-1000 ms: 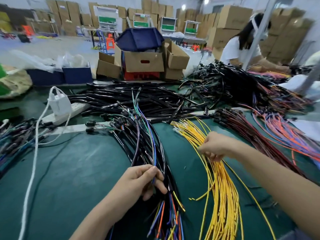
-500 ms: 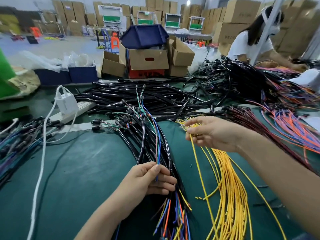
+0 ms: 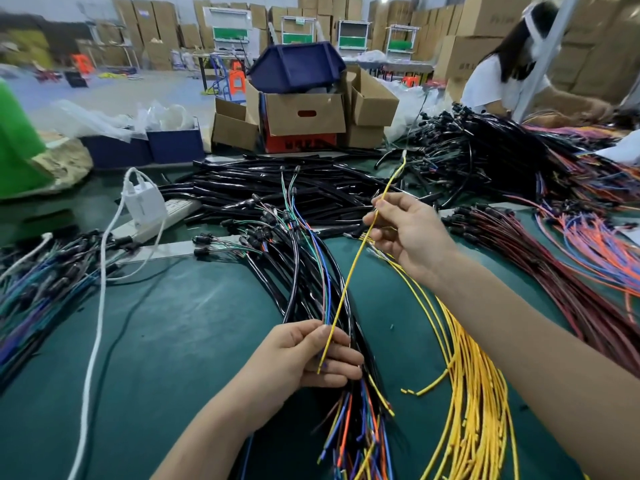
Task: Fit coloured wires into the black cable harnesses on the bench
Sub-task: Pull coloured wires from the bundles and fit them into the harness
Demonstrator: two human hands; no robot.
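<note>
The right hand (image 3: 408,233), at centre, pinches a single yellow wire (image 3: 350,275) between thumb and forefinger. The wire slants down toward 7 o'clock, where its lower end lies across the fingers of the left hand (image 3: 304,355), which is curled round a bundle of black harnesses (image 3: 301,271).

Both work over a dark green table (image 3: 156,341). Loose yellow wires (image 3: 474,393) lie at 5 o'clock, dark red wires (image 3: 554,271) at 3 o'clock and a white charger (image 3: 143,202) at 10 o'clock. Beyond the table at 12 o'clock, open cardboard boxes (image 3: 304,114) carry a blue bin (image 3: 298,65), and cartons (image 3: 491,15) are stacked along the back.

A person (image 3: 498,77) in white bends over the table at 1 o'clock, partly behind a pole. Whether the left thumb pins the yellow wire, I cannot tell.

The wire is thin and nearly straight, with a pale tip at its upper end. The harnesses trail blue, green and orange strands.
</note>
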